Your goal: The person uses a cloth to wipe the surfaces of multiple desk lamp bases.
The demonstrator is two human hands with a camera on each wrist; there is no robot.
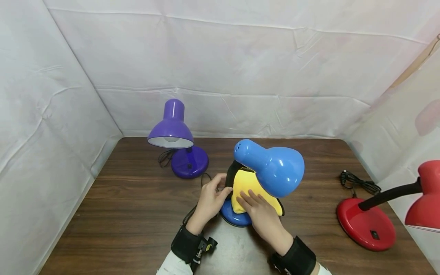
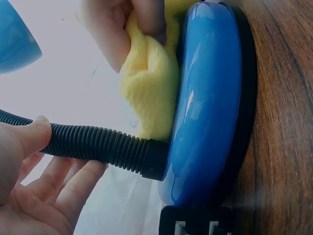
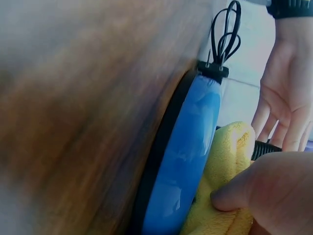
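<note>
Right hand (image 1: 258,208) is pressing a soft yellow cloth (image 1: 245,187) onto the blue desk lamp's base (image 2: 205,112) at mid-table, while the left hand (image 1: 209,198) is gripping the ribbed black gooseneck (image 2: 98,144); the glossy base looks slippery, so the neck is probably giving the surer hold

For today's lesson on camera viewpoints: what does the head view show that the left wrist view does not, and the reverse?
Only the head view shows the purple lamp, the red lamp and the blue lamp's whole shade. Only the left wrist view shows the left hand's thumb and fingers around the black ribbed neck where it joins the base. Both show the blue base, the yellow cloth and the wooden table.
</note>
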